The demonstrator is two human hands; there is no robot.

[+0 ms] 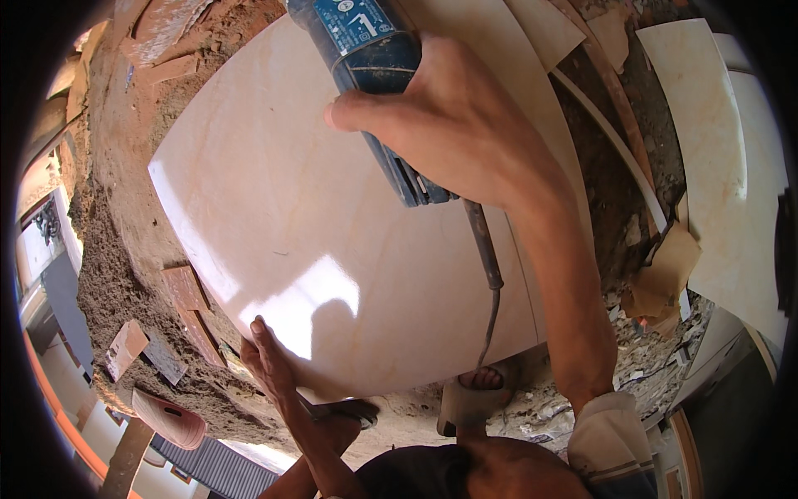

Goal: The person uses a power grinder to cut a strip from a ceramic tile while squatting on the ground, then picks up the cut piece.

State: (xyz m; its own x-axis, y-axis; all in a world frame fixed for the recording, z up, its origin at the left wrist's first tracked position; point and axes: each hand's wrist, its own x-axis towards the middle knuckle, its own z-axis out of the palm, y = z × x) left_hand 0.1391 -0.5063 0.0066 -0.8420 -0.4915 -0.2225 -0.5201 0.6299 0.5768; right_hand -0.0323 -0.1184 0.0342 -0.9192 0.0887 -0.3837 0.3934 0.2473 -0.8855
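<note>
My right hand (465, 125) is wrapped round the dark blue body of a corded angle grinder (378, 62), with the thumb across its near side. The grinder's front end runs out of view at the top, so its disc is hidden. Its black cord (485, 249) hangs down towards my feet. Below the grinder lies a large glossy cream tile (249, 166), with a thin dark line along its right part. My left hand (270, 362) holds the tile's near left edge, the thumb on top; the other fingers are partly hidden.
Brown tile offcuts (187, 291) lie by the tile's left edge on sandy ground (125, 249). A loose pink slipper (170, 420) is at lower left. More cream tiles (702, 108) stand at the right, near torn cardboard (665, 274). My sandalled foot (478, 391) is close to the tile's near edge.
</note>
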